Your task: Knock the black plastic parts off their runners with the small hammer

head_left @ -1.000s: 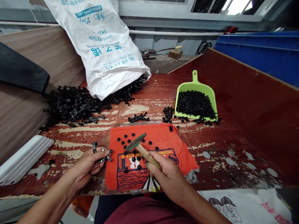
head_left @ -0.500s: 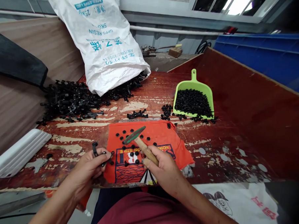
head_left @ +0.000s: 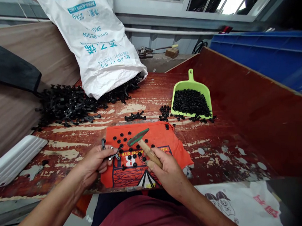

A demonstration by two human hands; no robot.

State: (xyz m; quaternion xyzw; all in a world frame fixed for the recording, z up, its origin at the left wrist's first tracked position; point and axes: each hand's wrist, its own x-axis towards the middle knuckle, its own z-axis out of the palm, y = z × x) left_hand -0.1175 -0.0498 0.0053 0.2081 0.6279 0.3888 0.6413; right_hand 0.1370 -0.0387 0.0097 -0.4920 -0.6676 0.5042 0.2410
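My left hand (head_left: 99, 159) pinches a black plastic part (head_left: 113, 157) with several arms over the left side of an orange cloth (head_left: 176, 152). In my right hand (head_left: 162, 162) is the wooden handle of a small hammer (head_left: 138, 137), its green-edged head tilted above the cloth's middle. Several small round black pieces (head_left: 135, 164) lie scattered on the printed cloth between and beyond my hands. A few joined black parts (head_left: 135, 116) rest just past the cloth's far edge.
A white sack (head_left: 106, 61) leans over a large black pile of parts (head_left: 65, 105) at the back left. At the right stands a green dustpan (head_left: 191, 78) holding small black pieces. A white slatted object (head_left: 19, 160) lies far left. Wooden boards (head_left: 240, 99) border the table.
My left hand has moved right and inward, with the black part now held over the cloth. The hammer has shifted slightly. The whole view has moved a little.
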